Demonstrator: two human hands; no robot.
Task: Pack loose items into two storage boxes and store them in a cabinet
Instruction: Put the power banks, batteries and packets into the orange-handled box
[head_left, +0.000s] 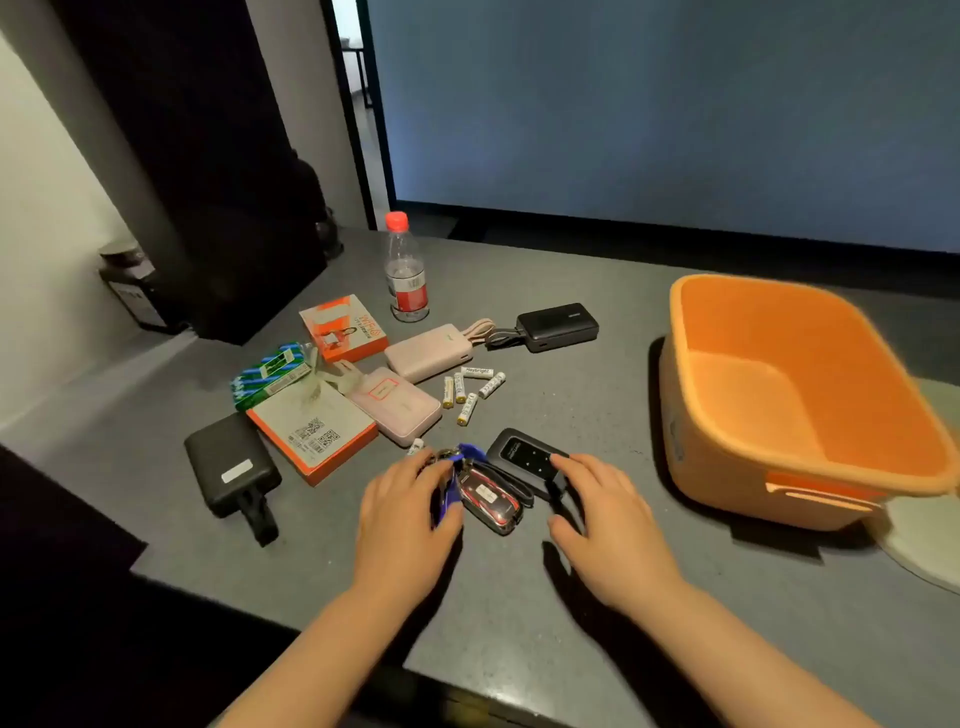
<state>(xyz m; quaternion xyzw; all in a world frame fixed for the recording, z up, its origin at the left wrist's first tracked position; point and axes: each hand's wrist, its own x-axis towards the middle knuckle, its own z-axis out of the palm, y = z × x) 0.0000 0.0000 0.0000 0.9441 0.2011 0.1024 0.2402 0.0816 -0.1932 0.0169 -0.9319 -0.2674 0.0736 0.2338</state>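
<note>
1. Both forearms reach in from the near edge of the grey counter (571, 597), so the hands work close to the body.
2. Left of the car key (491, 499), the left hand (402, 519) curls its fingers on a blue key tag (451, 486) and the metal ring, probably to gather the whole bunch at once.
3. Right of the car key, the right hand (605, 514) spreads over a small black device (527, 457); fingertips touch its near edge and the thumb is tucked under, but I cannot tell if the grip is already closed.
4. Further right of the car key stands the orange storage box (883, 364), with nothing visible inside, within easy reach for dropping things in.
5. Beyond the car key lie loose AA batteries (470, 389), two pink power banks (415, 379), a black power bank (558, 326), two orange cartons (311, 431) and a water bottle (405, 270).
6. Packing seems only at its beginning.
</note>
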